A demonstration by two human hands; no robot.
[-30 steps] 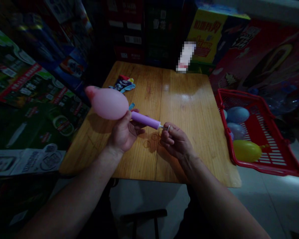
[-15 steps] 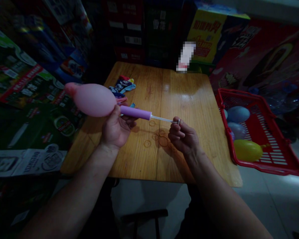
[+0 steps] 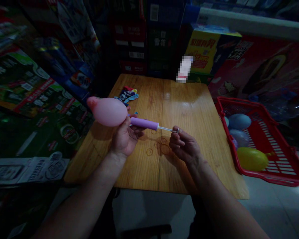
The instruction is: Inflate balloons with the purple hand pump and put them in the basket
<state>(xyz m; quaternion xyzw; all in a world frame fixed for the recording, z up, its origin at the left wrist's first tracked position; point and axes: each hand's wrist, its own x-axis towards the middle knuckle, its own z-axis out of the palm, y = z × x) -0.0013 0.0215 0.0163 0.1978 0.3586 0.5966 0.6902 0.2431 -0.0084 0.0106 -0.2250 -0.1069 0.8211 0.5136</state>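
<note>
Rod [image 3: 165,128] slid inward, left grip [image 3: 124,139] wrapping pump [image 3: 146,123], right grip [image 3: 185,145] pinching handle [image 3: 178,131]

Pump rod [image 3: 165,128] partway back in

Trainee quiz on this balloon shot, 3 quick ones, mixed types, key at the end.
1. Which hand is nearer the pink balloon?
2. True or false: the pump is pushed fully in.
3. Fill in: the yellow balloon lies in the ____ basket.

Key:
1. The left hand.
2. False; the rod shows between the pump's purple barrel and the right hand.
3. Red.
</note>
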